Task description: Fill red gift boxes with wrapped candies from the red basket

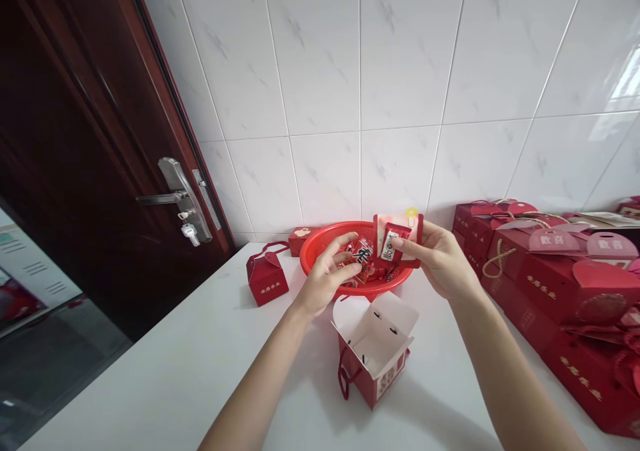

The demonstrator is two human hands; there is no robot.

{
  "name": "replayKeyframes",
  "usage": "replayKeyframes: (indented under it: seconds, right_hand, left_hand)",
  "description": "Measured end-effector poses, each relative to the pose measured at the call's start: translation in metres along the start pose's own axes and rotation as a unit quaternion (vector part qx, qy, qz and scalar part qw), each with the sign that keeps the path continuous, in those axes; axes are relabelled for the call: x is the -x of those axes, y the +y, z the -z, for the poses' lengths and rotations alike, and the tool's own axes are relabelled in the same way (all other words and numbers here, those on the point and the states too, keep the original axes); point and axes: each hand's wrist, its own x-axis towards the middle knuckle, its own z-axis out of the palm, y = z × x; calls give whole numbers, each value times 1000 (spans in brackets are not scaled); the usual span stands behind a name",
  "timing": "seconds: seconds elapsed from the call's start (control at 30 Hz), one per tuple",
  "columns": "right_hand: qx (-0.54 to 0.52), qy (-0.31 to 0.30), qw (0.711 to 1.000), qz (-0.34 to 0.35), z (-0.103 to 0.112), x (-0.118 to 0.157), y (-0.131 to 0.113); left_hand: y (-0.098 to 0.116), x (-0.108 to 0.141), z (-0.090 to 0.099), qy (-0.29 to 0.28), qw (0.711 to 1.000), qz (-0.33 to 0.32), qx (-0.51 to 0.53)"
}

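My right hand (443, 258) is closed on a small red wrapped candy (391, 243) and a flat pink-and-red packet (414, 228) behind it, above the right side of a red plastic basket (313, 241). My left hand (325, 274) reaches over the basket's left side, fingers apart and curved, close to a red packet (363, 254) with black lettering; whether it touches the packet is hard to see. More red packets lie in the basket. Below both hands a red gift box (373, 354) with a white inside stands with its top flaps spread and nothing visible inside.
A closed small red box (267, 279) stands left of the basket, and another red box (300, 240) is behind it. Stacked red gift boxes (545, 284) line the right side of the white table (200, 371). A tiled wall (325, 91) and a dark door (90, 104) bound it.
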Motion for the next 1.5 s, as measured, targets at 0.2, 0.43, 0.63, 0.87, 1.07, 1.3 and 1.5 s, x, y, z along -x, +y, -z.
replayKeyframes:
  seconds: [0.2,0.43,0.63,0.87,1.07,1.3,1.5]
  right_hand:
    - [61,16,998,11,8,3,-9]
    - [148,-22,989,-7,1,5,-6]
    - [349,5,937,17,-6,5,4]
    - [463,-17,884,54,-7,3,11]
    - [499,-26,865,43,-4,2,13]
    - [415,-116,903,7,-5,7,9]
    - [468,-260,842,-69,-19,13,21]
  left_hand:
    - [-2,0,-5,-1,999,-27,-19]
    - [-2,-1,-5,35,999,-26,-4]
    - [-3,-3,2,66,996,-42,-32]
    - [-3,-3,6,84,995,-40,-28]
    - [-4,-3,7,78,996,-39,-26]
    - [4,-4,14,88,993,-77,-4]
    - [14,-2,17,90,993,-72,7]
